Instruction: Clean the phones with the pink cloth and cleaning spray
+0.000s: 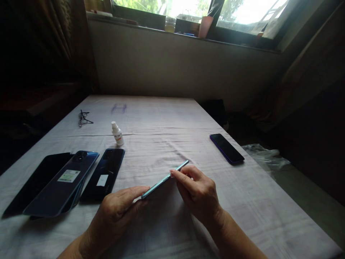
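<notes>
A smartphone (159,184) with a light blue-green edge is held above the table, turned so that mostly its thin side shows. My left hand (115,208) grips its near left end between thumb and fingers. At the phone's far right part, my right hand (199,190) is closed, with thumb and forefinger at the edge; whether it holds anything smaller there is hidden. To the left lies a dark phone (110,165) with a white sticker. Beside it, a dark blue phone (61,187) with a label rests on other dark phones.
A small white bottle (117,135) stands behind the phones, and folded eyeglasses (84,118) lie farther back. Near the table's right edge is a phone (226,149) with a purple edge. A pale cloth (161,122) covers the table. Clear plastic (266,156) lies beyond the right edge.
</notes>
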Action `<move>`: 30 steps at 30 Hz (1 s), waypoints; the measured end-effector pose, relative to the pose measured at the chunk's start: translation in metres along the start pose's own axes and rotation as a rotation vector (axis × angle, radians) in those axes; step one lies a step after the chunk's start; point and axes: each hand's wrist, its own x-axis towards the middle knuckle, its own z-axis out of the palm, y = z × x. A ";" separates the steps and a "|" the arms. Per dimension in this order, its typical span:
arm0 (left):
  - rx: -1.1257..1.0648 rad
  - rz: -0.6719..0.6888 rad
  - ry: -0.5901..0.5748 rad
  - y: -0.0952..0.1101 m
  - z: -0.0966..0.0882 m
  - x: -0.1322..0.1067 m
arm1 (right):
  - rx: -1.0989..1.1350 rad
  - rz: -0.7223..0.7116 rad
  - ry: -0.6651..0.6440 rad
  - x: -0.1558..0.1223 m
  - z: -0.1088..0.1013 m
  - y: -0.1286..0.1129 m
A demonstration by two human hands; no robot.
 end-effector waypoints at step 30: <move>0.020 0.021 0.010 -0.002 0.000 -0.001 | 0.078 0.037 -0.014 -0.002 0.003 0.000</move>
